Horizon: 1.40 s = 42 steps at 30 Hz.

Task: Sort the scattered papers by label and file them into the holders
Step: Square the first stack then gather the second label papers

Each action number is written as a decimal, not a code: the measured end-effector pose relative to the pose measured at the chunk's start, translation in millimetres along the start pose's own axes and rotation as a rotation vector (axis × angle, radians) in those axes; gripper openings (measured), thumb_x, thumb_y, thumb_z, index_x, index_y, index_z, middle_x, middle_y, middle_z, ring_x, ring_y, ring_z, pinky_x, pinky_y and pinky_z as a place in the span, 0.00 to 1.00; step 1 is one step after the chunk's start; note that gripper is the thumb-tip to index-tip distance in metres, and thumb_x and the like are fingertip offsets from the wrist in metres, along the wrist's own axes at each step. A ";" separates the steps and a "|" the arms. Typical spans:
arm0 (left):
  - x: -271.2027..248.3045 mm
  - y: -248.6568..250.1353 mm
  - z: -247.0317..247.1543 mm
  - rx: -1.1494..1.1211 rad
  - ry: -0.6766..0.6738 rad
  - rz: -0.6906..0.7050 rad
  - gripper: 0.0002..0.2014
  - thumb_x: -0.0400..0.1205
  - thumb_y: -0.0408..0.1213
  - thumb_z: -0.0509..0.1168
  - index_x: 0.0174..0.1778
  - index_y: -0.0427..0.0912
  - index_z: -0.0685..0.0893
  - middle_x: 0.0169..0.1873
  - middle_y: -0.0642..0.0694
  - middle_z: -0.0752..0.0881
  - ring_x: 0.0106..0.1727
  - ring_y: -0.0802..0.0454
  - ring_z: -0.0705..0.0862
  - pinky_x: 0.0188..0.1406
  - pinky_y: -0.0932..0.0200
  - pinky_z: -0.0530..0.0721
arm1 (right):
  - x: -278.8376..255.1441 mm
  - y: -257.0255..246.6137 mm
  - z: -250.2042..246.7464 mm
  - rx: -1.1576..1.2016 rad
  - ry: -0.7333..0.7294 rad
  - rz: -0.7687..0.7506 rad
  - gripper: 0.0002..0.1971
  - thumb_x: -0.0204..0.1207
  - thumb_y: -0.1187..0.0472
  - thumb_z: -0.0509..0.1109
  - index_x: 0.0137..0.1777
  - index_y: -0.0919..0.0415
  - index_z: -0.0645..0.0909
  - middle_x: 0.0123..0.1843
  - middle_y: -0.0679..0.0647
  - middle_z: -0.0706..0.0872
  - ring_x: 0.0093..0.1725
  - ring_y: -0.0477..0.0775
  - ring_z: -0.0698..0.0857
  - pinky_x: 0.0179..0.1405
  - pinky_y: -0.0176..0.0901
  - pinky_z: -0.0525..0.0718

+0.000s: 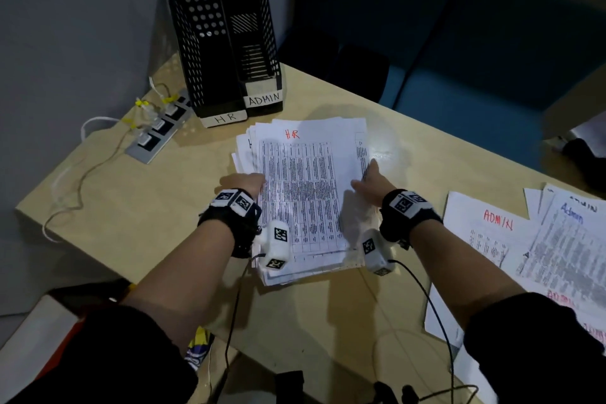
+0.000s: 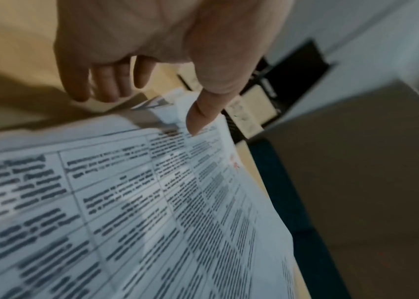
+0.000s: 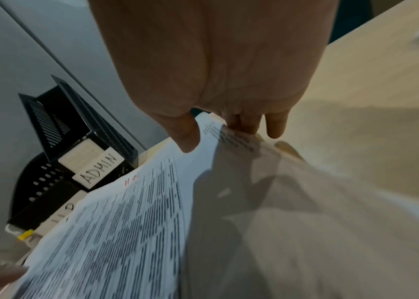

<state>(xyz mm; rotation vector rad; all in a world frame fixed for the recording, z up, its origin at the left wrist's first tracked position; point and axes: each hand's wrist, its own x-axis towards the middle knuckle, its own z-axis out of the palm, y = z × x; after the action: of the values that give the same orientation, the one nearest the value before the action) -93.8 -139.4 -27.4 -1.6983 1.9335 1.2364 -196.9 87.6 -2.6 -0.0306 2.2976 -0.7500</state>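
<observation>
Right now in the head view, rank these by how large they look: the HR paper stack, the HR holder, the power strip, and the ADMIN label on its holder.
1. HR paper stack, though it lies nearest the camera.
2. HR holder, close behind; I would not rank these two firmly.
3. Power strip.
4. ADMIN label, clearly smallest.

Uneven HR paper stack (image 1: 305,193) before black HR holder (image 1: 210,52) and ADMIN holder (image 1: 252,29)

What we are failing to make out

We are finding the print on the HR stack (image 1: 303,193) too blurred to read; the sheets beneath are showing only edges. We are seeing the left hand (image 1: 244,182) fingertips hidden under it, and the Admin papers (image 1: 537,239) running off the right edge.
</observation>
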 end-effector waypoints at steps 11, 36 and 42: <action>-20.9 20.1 -4.6 -0.117 -0.221 0.012 0.10 0.78 0.36 0.72 0.54 0.37 0.87 0.61 0.44 0.84 0.45 0.46 0.82 0.43 0.57 0.81 | 15.0 -5.6 12.9 0.208 0.090 0.177 0.19 0.72 0.63 0.74 0.60 0.70 0.76 0.57 0.63 0.82 0.46 0.61 0.84 0.35 0.42 0.82; -131.0 42.5 -19.5 -0.616 -0.311 1.001 0.25 0.77 0.26 0.73 0.70 0.37 0.78 0.60 0.44 0.88 0.64 0.52 0.86 0.58 0.58 0.86 | -87.7 -2.8 -93.8 0.893 0.328 -0.490 0.31 0.63 0.72 0.75 0.68 0.64 0.73 0.57 0.54 0.87 0.56 0.52 0.87 0.52 0.47 0.86; -126.0 50.7 -17.8 -0.660 -0.371 0.901 0.26 0.72 0.25 0.76 0.67 0.42 0.82 0.54 0.50 0.91 0.56 0.58 0.89 0.48 0.67 0.86 | -88.1 -12.6 -94.4 1.056 0.361 -0.530 0.38 0.51 0.70 0.59 0.69 0.62 0.66 0.58 0.60 0.79 0.55 0.58 0.79 0.52 0.52 0.79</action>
<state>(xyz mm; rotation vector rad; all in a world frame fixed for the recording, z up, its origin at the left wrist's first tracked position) -101.0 -71.7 91.5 -0.5980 2.2274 2.4993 -193.5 145.0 113.6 -0.0182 1.9169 -2.3038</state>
